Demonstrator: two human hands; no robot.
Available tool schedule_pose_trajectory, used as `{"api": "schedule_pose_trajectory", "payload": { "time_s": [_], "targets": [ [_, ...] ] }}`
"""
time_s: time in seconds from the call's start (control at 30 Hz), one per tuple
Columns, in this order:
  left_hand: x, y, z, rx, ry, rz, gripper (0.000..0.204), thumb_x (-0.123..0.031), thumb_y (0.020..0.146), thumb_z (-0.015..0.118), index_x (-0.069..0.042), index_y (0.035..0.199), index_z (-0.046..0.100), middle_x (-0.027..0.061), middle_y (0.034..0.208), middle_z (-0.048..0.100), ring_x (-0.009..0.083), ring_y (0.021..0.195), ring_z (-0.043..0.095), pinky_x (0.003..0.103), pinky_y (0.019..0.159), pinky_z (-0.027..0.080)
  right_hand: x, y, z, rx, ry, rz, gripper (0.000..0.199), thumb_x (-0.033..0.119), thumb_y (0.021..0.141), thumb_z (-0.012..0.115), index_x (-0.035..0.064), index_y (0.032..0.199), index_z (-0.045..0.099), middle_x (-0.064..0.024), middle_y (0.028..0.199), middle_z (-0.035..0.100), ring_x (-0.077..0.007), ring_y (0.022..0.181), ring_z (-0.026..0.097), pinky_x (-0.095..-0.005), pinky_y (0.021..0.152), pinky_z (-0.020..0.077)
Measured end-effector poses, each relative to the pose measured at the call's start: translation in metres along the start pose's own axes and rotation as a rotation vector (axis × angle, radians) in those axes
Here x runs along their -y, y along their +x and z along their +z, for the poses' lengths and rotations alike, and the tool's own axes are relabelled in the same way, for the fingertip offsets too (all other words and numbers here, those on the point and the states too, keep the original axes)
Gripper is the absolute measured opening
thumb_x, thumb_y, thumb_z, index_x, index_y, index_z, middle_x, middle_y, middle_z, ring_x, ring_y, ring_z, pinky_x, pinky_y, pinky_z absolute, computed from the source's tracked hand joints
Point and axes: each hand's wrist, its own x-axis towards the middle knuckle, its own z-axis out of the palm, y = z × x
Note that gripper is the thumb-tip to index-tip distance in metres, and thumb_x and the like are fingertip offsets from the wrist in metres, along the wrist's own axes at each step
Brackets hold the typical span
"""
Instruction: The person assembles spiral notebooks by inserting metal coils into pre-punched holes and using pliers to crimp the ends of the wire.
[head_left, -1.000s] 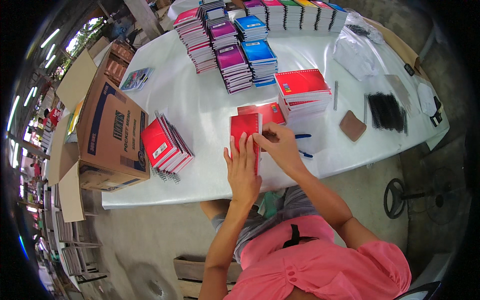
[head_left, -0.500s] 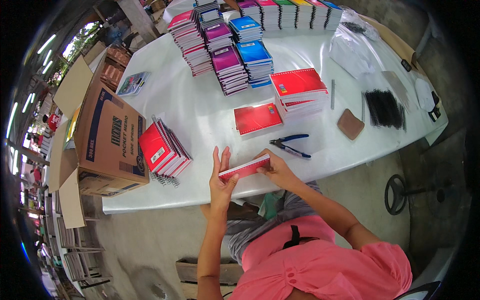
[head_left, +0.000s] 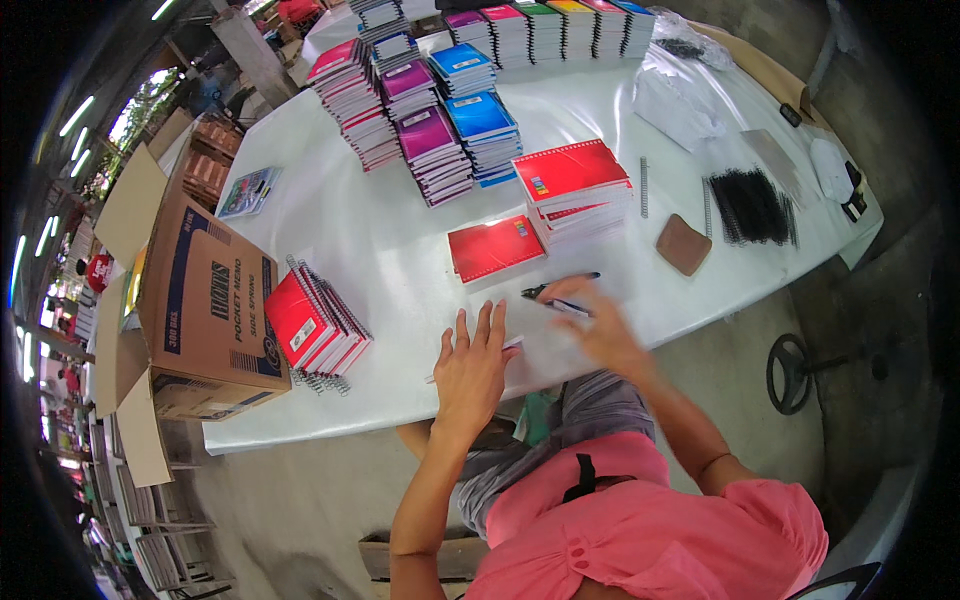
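My left hand (head_left: 468, 375) lies flat with its fingers spread, pressing a small notebook (head_left: 514, 344) to the table near its front edge. Most of that notebook is hidden under the hand; only its pale edges show. Motion smears my right hand (head_left: 598, 328), which is over the dark-handled cutting pliers (head_left: 532, 293). Whether its fingers have closed on the handles is not clear. Just beyond the pliers sits a low pile of red notebooks (head_left: 495, 249), beside a taller red stack (head_left: 575, 170).
Red spiral-bound notebooks (head_left: 305, 322) lean beside an open cardboard box (head_left: 215, 300) at the left. Purple notebooks (head_left: 432, 133) and blue ones (head_left: 482, 116) are stacked farther back. To the right lie a brown pad (head_left: 684, 245), black spiral coils (head_left: 750, 207) and a plastic bag (head_left: 680, 105).
The red notebook both hands held up is now down on the table under my left hand. My right hand has let go of it and moved right to the pliers.
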Motion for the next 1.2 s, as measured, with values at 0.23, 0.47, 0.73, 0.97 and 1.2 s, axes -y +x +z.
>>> {"api": "schedule_pose_trajectory", "payload": {
  "time_s": [0.23, 0.47, 0.73, 0.97, 1.2],
  "targets": [
    [-0.001, 0.009, -0.007, 0.069, -0.135, 0.011, 0.063, -0.034, 0.093, 0.057, -0.014, 0.148, 0.033, 0.0124, 0.138, 0.054, 0.0339, 0.115, 0.061, 0.045, 0.071, 0.057, -0.095, 0.072, -0.251, -0.628, -1.400, 0.314, 0.023, 0.023, 0.089, 0.063, 0.0043, 0.103, 0.064, -0.0124, 0.099, 0.065, -0.0293, 0.093, 0.064, -0.0407, 0.082, 0.0491],
    [0.000, 0.015, -0.002, 0.088, -0.193, -0.013, 0.063, -0.042, 0.096, 0.053, -0.013, 0.148, 0.033, 0.0103, 0.133, 0.058, 0.0315, 0.112, 0.063, 0.045, 0.065, 0.056, -0.190, 0.053, -0.313, -0.429, -1.612, 0.484, 0.021, 0.024, 0.088, 0.062, 0.0056, 0.098, 0.064, -0.0187, 0.100, 0.065, -0.0373, 0.093, 0.065, -0.0508, 0.075, 0.0527],
    [0.008, 0.007, -0.001, 0.082, -0.170, -0.034, 0.061, -0.040, 0.095, 0.055, -0.012, 0.146, 0.035, 0.0101, 0.133, 0.058, 0.0306, 0.113, 0.062, 0.045, 0.063, 0.056, -0.157, 0.082, -0.301, -0.365, -1.420, 0.523, 0.023, 0.025, 0.088, 0.064, 0.0022, 0.089, 0.066, -0.0215, 0.092, 0.068, -0.0417, 0.089, 0.067, -0.0510, 0.075, 0.0524],
    [0.008, 0.010, -0.010, 0.082, -0.197, -0.085, 0.062, -0.041, 0.093, 0.057, -0.013, 0.145, 0.037, 0.0143, 0.124, 0.063, 0.0334, 0.083, 0.070, 0.045, 0.059, 0.054, -0.087, 0.097, -0.271, -0.603, -1.238, 0.322, 0.023, 0.019, 0.096, 0.052, 0.0026, 0.101, 0.067, -0.0217, 0.096, 0.067, -0.0383, 0.091, 0.065, -0.0447, 0.082, 0.0508],
    [0.013, 0.013, 0.002, -0.010, -0.219, -0.039, 0.059, -0.042, 0.092, 0.059, -0.018, 0.143, 0.041, 0.0173, 0.121, 0.064, 0.0338, 0.082, 0.070, 0.045, 0.061, 0.055, 0.045, 0.050, -0.110, -0.080, -0.339, -0.039, 0.032, -0.009, 0.082, 0.058, 0.0047, 0.109, 0.069, -0.0099, 0.097, 0.069, -0.0199, 0.082, 0.062, -0.0298, 0.076, 0.0496]
  ]
}}
